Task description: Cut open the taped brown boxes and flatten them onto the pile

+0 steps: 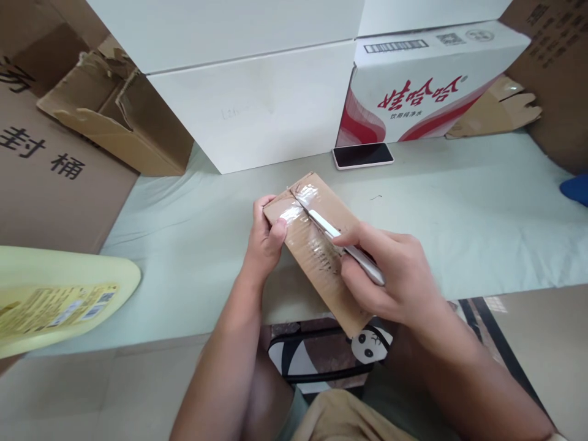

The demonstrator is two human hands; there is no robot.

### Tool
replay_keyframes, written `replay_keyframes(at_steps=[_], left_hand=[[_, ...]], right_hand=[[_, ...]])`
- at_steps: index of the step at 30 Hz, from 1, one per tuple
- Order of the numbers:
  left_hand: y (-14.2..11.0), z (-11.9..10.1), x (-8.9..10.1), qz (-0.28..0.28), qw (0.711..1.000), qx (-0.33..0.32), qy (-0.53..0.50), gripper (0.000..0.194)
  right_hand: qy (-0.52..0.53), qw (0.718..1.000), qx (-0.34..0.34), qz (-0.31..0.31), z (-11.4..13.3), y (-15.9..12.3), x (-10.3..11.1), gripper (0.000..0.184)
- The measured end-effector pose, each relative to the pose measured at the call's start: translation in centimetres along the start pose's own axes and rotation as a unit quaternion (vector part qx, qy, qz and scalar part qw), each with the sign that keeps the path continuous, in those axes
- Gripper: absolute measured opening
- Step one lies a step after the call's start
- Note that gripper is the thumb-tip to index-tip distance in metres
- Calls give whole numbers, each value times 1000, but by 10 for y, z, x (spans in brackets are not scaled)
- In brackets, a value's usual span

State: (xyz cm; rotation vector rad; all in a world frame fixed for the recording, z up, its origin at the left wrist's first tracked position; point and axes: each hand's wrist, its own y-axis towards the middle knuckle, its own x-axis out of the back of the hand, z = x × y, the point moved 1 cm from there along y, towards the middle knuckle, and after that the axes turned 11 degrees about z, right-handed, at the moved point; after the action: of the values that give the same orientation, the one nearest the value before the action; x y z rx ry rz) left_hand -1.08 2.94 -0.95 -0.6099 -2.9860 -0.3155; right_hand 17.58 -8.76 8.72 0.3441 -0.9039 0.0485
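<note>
A brown cardboard box (305,257) with clear tape over its top seam is tilted above the front of the table. My left hand (269,233) grips the box's far left corner, thumb on the top face and fingers round the side. In my right hand (390,269) is a white utility knife (356,251), held between thumb and fingers. The knife points away from me along the taped seam, its tip at the slit near the far end. How deep the blade sits I cannot tell.
A phone (362,156) lies behind the box, before white cartons (257,110) and a red-and-white carton (413,98). At left are an open cardboard box (156,135) and a yellow-green bottle (110,269). The table (482,233) has a green cloth. Something blue (576,190) is at right.
</note>
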Motion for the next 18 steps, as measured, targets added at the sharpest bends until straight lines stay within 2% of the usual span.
replay_keyframes(at_steps=[5, 8, 10, 14, 16, 18], left_hand=[[0, 3, 0, -37, 998, -41, 10, 71], [0, 0, 1, -45, 996, -70, 19, 68], [1, -5, 2, -43, 996, -69, -21, 62], [4, -15, 4, -47, 983, -36, -172, 49], [5, -16, 6, -56, 975, -22, -216, 47], [4, -11, 11, -79, 972, -12, -222, 45]], right_hand=[[47, 997, 40, -37, 1, -5, 5, 13], [111, 991, 44, -65, -1, -9, 9, 15], [171, 982, 37, -78, -4, -14, 10, 15], [270, 957, 12, -106, -14, -21, 7, 9], [297, 940, 6, -166, -23, -20, 6, 11], [270, 938, -22, -218, -36, -16, 8, 15]])
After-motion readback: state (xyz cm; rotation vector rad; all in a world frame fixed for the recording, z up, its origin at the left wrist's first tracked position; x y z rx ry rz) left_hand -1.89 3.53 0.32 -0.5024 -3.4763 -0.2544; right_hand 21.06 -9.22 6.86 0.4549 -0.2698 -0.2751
